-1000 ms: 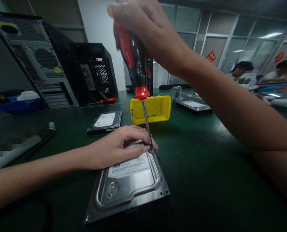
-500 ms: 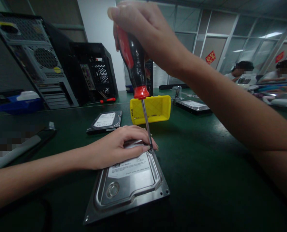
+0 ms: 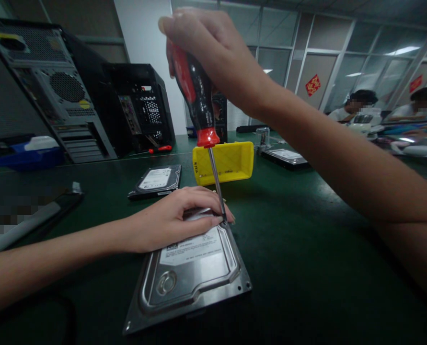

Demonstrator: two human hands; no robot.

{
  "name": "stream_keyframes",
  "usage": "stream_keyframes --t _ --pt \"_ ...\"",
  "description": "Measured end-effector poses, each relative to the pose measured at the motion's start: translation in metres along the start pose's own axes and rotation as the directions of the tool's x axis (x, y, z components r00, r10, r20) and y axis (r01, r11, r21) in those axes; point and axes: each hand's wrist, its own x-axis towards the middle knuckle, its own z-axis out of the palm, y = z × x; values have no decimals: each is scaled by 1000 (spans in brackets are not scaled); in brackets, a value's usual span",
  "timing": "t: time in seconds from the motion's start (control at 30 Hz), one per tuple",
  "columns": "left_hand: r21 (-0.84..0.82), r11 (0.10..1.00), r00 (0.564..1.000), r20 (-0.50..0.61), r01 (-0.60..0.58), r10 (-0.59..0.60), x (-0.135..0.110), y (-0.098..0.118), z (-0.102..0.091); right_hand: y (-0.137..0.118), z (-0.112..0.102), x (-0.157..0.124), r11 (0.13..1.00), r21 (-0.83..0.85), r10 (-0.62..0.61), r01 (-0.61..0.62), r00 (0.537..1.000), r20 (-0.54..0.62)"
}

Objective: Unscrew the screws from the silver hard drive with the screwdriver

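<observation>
A silver hard drive (image 3: 199,287) with a white label lies flat on the green table, its near end towards me. My left hand (image 3: 182,215) is laid across its far part, holding it down, with the fingers over the far edge and the thumb at the screwdriver's tip. My right hand (image 3: 208,45) is wrapped around the top of a red and black screwdriver (image 3: 202,103), which leans a little to the left. The shaft's tip meets the drive's far right corner; a screw under it cannot be made out.
Behind the drive stands a yellow bin (image 3: 235,160) with small screws inside. Other hard drives lie at the left (image 3: 155,179) and right (image 3: 287,157). Computer cases (image 3: 64,96) and a small red-handled tool (image 3: 161,149) are at the back left. People (image 3: 357,105) sit at the far right.
My right hand has dipped slightly and the screwdriver handle has shifted a little to the left. The tip stays on the same corner, and my left hand keeps its place.
</observation>
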Motion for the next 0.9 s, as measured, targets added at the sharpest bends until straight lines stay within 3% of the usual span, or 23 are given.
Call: stream_keyframes --t 0.47,0.9 --pt "9 1000 1000 -9 -8 8 0 1 -1 8 2 -5 997 35 76 -76 997 -13" --pt "8 1000 1000 -2 7 -7 -1 2 0 2 0 0 1000 20 6 -6 1000 -12"
